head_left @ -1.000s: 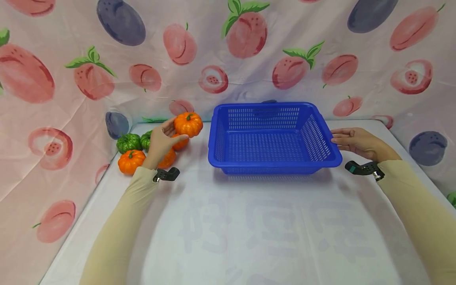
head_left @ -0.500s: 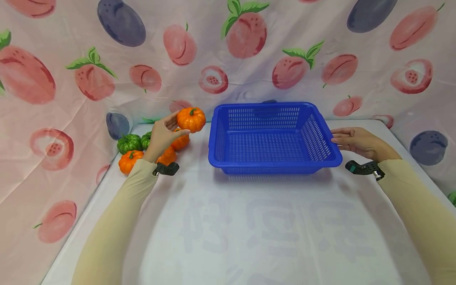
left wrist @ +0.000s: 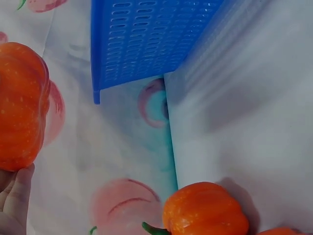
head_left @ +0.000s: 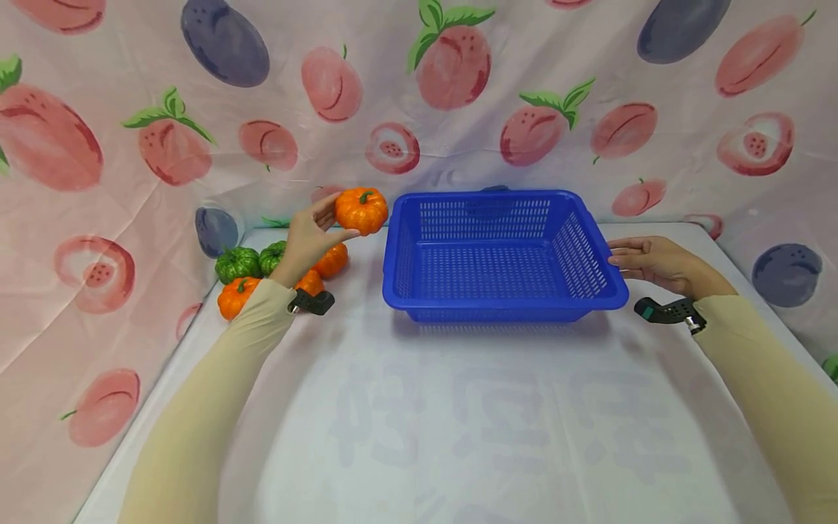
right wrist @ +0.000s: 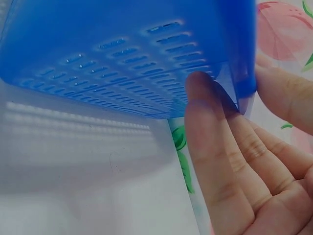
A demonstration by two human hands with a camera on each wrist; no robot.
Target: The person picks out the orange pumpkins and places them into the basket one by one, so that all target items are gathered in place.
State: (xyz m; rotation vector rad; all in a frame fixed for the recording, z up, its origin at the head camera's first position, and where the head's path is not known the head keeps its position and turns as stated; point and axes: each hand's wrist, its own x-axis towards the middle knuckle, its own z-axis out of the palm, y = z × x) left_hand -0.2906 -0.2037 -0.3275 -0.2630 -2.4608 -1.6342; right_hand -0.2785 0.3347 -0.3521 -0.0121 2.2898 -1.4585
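My left hand [head_left: 310,239] holds an orange toy pumpkin [head_left: 362,211] with a green stem, raised above the table just left of a blue plastic basket [head_left: 504,303]. In the left wrist view, the held pumpkin [left wrist: 22,107] fills the left edge, with fingertips beneath it. My right hand [head_left: 660,265] grips the basket's right rim. The right wrist view has its fingers [right wrist: 210,142] under the rim and the thumb on the rim's outer edge. The basket's slotted floor is bare.
Behind my left wrist lie two green pumpkins [head_left: 237,265] and several orange pumpkins [head_left: 332,260], partly hidden by the arm. A fruit-printed cloth [head_left: 458,145] hangs behind the white table [head_left: 471,422] and along its sides.
My left hand has lifted the orange pumpkin up and to the right, away from the other pumpkins and closer to the basket. My right hand and the basket have stayed put.
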